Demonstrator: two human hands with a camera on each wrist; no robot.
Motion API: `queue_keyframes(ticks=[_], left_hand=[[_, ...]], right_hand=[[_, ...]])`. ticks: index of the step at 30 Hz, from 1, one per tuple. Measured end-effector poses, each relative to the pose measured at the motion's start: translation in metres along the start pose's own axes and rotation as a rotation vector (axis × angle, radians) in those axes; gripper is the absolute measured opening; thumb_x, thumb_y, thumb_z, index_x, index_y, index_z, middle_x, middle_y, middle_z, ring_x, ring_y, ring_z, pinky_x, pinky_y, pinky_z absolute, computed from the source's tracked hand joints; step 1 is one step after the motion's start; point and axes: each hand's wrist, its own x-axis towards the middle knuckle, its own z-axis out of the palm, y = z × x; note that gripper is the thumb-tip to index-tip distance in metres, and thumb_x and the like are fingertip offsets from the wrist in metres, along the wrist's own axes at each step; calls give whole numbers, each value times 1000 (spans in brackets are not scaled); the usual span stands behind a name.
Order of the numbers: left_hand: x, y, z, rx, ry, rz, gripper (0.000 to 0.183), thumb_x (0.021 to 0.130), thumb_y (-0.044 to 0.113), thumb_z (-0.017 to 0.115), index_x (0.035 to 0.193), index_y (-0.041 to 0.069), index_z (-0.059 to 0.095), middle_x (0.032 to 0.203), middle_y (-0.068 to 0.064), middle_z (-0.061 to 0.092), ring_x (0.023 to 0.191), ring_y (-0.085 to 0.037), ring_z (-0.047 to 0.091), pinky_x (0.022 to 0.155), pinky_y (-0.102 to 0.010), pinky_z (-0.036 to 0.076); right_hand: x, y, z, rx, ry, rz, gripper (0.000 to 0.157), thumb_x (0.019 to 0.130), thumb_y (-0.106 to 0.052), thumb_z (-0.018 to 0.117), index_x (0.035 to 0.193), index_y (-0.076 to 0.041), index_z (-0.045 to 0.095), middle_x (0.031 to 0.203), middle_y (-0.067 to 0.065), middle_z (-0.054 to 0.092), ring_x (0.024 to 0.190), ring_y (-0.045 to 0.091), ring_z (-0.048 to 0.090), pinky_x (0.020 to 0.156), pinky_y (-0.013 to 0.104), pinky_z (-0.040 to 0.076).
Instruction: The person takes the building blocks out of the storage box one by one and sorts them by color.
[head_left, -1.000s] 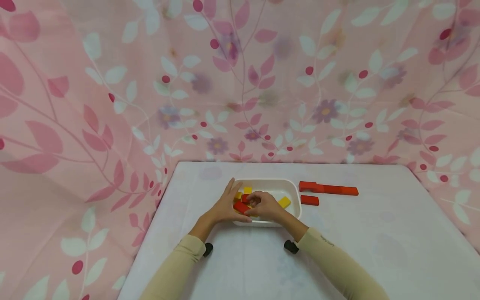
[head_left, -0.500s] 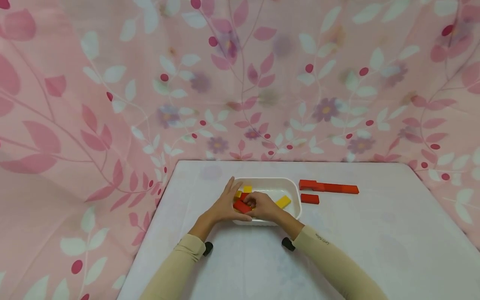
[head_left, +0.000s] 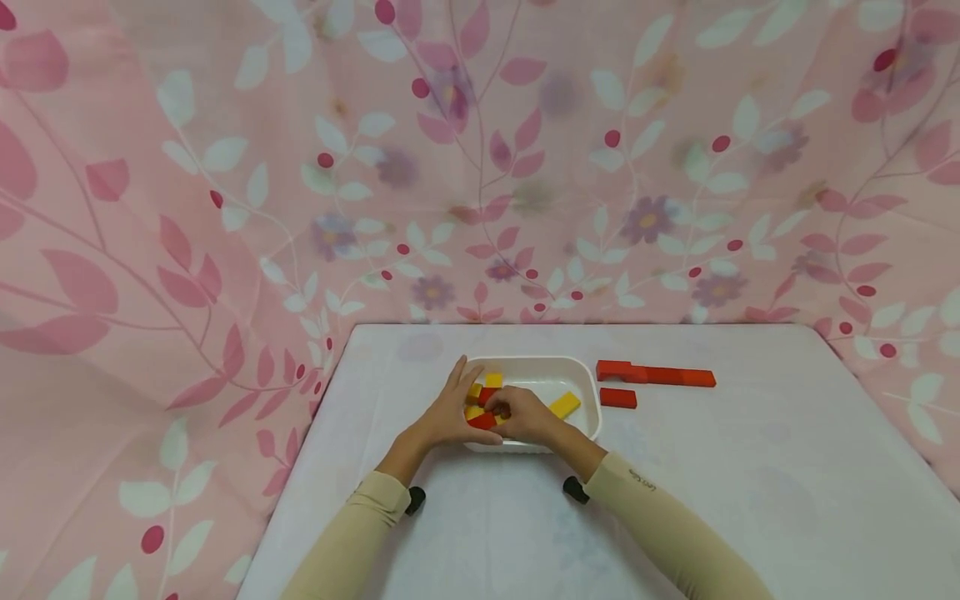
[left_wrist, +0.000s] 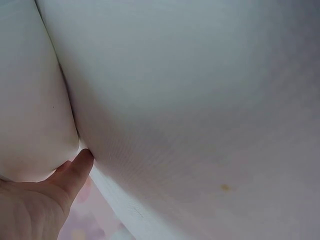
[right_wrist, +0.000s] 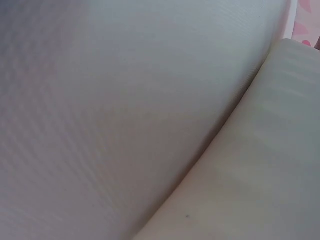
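In the head view my right hand (head_left: 523, 414) reaches into the white tray (head_left: 570, 363), fingers bent down among small blocks. Its fingertips overlap a red block (head_left: 488, 394) and a tilted red block (head_left: 482, 422) near the tray's front left; I cannot tell whether they pinch one. My left hand (head_left: 444, 415) spans the tray's left end, fingers stretched along the rim and thumb at the front edge. Several yellow blocks lie in the tray, one long yellow block (head_left: 566, 405) at its right. The left wrist view shows part of that hand (left_wrist: 45, 200) against the tray's outer side.
Right of the tray, red blocks form a long row (head_left: 671, 377) with a raised left end. A separate red block (head_left: 618, 398) lies just in front of it. The white table (head_left: 720, 500) ends at a pink floral curtain (head_left: 480, 167).
The red block at the tray's front left has tipped and shifted toward the front, exposing a yellow block behind it. My right hand has moved slightly left; my left hand stays in place.
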Motion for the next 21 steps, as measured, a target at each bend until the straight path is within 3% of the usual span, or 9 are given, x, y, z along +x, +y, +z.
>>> queue_keyframes(ticks=[6, 15, 21], left_hand=[[0, 0, 1, 5, 3, -5, 121, 63, 65, 82, 159, 31, 16, 168, 0, -9, 153, -35, 14, 112, -62, 34], [0, -1, 2, -17, 2, -1, 123, 61, 65, 84, 159, 30, 17, 167, 2, -10, 153, -35, 13, 112, -63, 33], [0, -1, 1, -24, 3, -3, 122, 62, 64, 84, 158, 32, 17, 167, 3, -10, 153, -34, 13, 113, -62, 33]], right_hand=[[2, 3, 1, -81, -8, -64, 32, 79, -19, 84, 108, -12, 73, 103, -1, 68, 89, 13, 57, 89, 26, 56], [3, 2, 1, -171, -25, -122, 34, 79, -23, 84, 109, -12, 73, 109, 1, 69, 95, 14, 58, 91, 30, 57], [4, 5, 1, -122, -18, -148, 23, 82, -17, 81, 104, -10, 75, 100, 0, 73, 89, 14, 59, 89, 29, 58]])
